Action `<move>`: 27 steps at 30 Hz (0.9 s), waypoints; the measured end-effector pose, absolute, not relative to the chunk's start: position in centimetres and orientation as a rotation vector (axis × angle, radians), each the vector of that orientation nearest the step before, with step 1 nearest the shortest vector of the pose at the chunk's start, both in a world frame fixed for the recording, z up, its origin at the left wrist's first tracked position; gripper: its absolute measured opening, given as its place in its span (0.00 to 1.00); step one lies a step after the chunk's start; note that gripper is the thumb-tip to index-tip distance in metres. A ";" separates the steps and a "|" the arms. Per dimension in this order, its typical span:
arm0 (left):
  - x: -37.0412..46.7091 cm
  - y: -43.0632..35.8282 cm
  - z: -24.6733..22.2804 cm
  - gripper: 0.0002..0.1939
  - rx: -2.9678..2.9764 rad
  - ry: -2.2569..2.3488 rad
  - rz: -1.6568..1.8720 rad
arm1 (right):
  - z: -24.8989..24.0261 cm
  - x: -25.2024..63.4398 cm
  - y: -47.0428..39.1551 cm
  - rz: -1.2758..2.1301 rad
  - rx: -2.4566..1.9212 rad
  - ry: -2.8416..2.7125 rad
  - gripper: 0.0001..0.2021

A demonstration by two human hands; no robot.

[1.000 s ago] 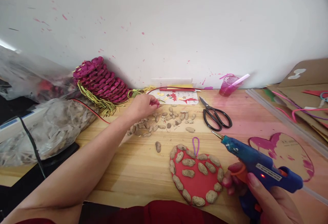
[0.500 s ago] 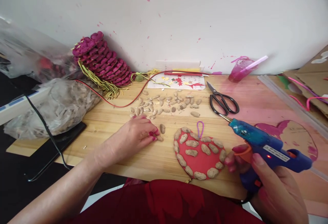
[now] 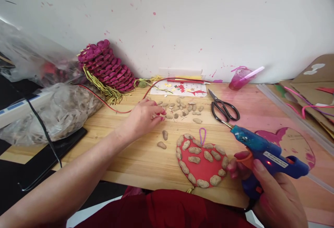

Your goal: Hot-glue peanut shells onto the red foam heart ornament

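Observation:
My right hand is wrapped around a blue hot glue gun, with a finger at its orange trigger. The gun's red light glows and its metal nozzle points left, close to the scissors' handles. Left of it lies a red heart edged with peanuts, with several more on its upper part and a purple loop on top. My left hand reaches into the loose peanuts, thumb and forefinger a little apart; its other fingers are partly hidden. Two single peanuts rest between that hand and the heart.
Black-handled scissors lie behind the gun. A pink-stained cup, a sheet with paper cutouts and a purple tasselled craft piece stand along the wall. A red cord crosses the back; a plastic bag fills the left.
My left hand has moved up from the two single peanuts to the loose ones behind; the nearer peanut is out from under its fingers. My right hand still holds the glue gun.

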State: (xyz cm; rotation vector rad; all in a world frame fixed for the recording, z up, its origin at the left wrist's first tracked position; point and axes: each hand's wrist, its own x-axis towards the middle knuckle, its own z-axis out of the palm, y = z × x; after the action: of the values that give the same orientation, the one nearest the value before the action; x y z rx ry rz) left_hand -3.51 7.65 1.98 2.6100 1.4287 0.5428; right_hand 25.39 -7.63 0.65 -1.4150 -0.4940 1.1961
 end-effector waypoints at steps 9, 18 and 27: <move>-1.4 9.8 1.5 0.08 2.691 1.382 0.296 | 1.1 25.1 -7.6 1.250 -1.398 -0.413 0.12; -1.6 10.0 2.1 0.08 2.616 1.465 0.353 | 0.5 25.5 -7.6 1.257 -1.389 -0.430 0.12; -3.9 7.0 3.6 0.06 2.567 1.467 0.375 | -1.5 27.9 -7.8 1.336 -1.359 -0.469 0.12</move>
State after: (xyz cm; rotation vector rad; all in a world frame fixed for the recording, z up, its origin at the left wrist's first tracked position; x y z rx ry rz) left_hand -3.89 6.97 3.58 2.5670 1.4666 0.3746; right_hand 27.89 -7.83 -1.46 -1.3590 -0.4691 1.3362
